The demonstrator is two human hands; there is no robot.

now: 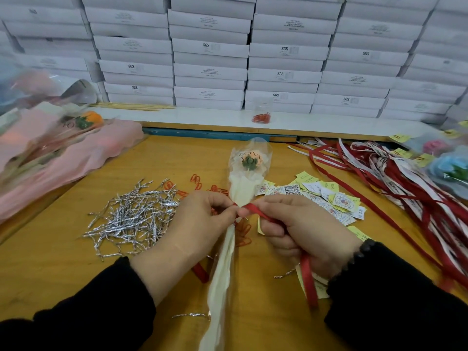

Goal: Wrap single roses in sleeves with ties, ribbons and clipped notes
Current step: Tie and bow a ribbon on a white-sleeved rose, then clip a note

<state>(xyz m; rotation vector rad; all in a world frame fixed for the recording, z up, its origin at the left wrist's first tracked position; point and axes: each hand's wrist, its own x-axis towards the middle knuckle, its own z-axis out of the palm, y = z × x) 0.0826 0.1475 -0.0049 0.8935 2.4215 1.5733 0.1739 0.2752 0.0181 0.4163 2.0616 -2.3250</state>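
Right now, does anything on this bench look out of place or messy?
Slightly: two silver twist ties lie apart from the main silver pile, near the sleeved rose. Red paper clips are scattered loose.

The sleeved rose [249,173] is cut off by the near edge below its stem end. The left hand [200,219] and right hand [298,224] hide the red ribbon [258,211] where it crosses the sleeve neck. The wrapped roses [63,138] at far left are blurred. Print on the white boxes [210,72] and note cards [326,198] is too small to read.
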